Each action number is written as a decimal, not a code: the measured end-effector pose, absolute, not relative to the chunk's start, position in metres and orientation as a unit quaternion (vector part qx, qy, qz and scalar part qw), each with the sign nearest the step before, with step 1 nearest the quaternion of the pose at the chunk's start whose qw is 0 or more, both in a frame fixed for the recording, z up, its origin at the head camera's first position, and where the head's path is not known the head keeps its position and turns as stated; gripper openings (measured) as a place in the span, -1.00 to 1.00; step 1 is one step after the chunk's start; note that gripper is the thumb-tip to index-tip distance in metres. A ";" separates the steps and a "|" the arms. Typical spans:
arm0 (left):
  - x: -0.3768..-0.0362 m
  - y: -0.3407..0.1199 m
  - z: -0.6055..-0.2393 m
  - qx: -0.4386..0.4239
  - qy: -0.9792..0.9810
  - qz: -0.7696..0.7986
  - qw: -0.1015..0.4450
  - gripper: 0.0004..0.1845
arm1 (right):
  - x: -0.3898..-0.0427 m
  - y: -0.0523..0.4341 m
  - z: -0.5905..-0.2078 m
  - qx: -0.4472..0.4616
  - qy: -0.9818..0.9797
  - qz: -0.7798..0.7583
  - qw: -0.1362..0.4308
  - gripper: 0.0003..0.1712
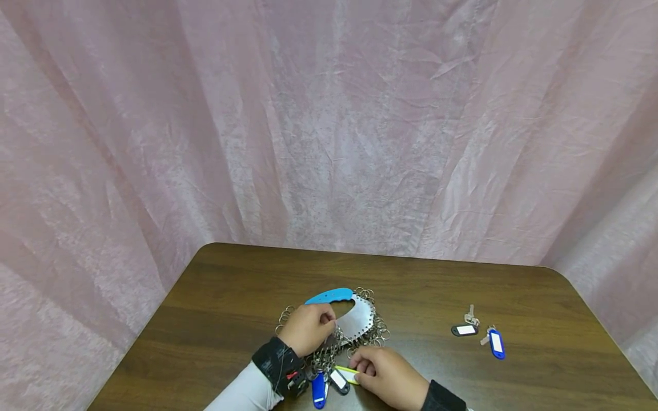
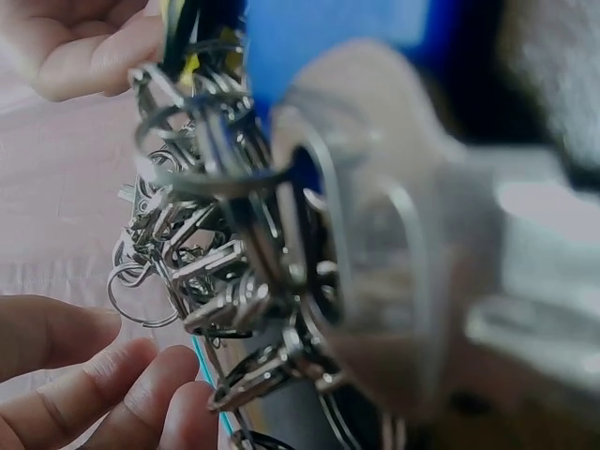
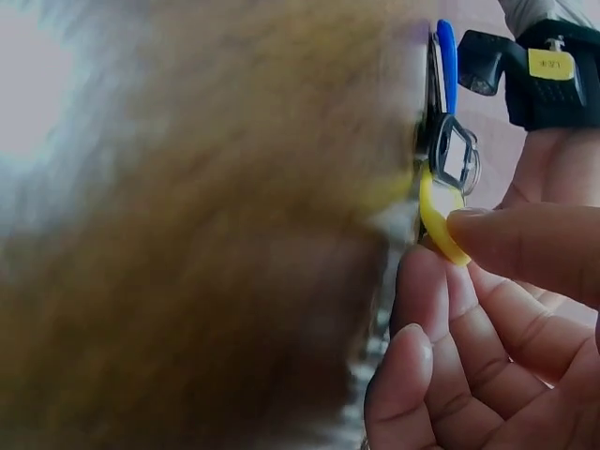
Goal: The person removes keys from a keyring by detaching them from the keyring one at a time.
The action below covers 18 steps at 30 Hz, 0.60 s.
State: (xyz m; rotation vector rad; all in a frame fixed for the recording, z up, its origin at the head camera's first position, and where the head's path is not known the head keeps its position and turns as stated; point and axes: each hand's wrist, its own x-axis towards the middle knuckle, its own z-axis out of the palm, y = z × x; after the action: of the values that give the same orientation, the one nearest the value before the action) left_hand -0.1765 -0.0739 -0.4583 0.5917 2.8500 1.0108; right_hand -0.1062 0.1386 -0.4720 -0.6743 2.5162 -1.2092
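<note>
A metal crescent key holder (image 1: 354, 319) with a blue handle (image 1: 329, 295) lies at the table's front middle, hung with metal rings and clips (image 2: 216, 253). Over its left part is my left hand (image 1: 307, 326), fingers curled, thumb and fingertips right at a metal ring (image 2: 141, 295); whether they pinch it I cannot tell. My right hand (image 1: 388, 371) pinches a yellow key tag (image 3: 441, 216) between thumb and fingers, beside the holder's near side. Next to that tag are a black key tag (image 1: 339, 381) and a blue key tag (image 1: 319, 390), below the clips.
On the right of the brown wooden table (image 1: 231, 274) lie a black tag (image 1: 465, 330) with a key (image 1: 470, 314) and another blue tag (image 1: 496, 343) with its key. A pink curtain (image 1: 329, 125) hangs behind the table.
</note>
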 end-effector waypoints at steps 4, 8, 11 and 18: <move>-0.176 -0.074 -0.458 0.196 0.924 0.327 0.026 -0.91 | -0.106 0.143 -0.473 -0.240 0.870 -0.415 0.116 -0.91; -0.176 -0.073 -0.458 0.197 0.924 0.326 0.024 -0.93 | -0.106 0.146 -0.474 -0.250 0.876 -0.403 0.091 -0.91; -0.176 -0.073 -0.457 0.197 0.925 0.325 0.025 -0.95 | -0.105 0.148 -0.474 -0.250 0.882 -0.391 0.075 -0.91; -0.175 -0.073 -0.456 0.202 0.921 0.333 0.031 -0.94 | -0.109 0.155 -0.471 -0.231 0.887 -0.393 0.070 -0.91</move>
State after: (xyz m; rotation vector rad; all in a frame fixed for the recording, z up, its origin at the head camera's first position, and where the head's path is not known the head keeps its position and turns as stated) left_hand -0.1745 -0.0725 -0.4562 0.6216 2.8354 1.0256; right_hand -0.1090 0.1546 -0.4709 -0.6941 2.6707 -1.1828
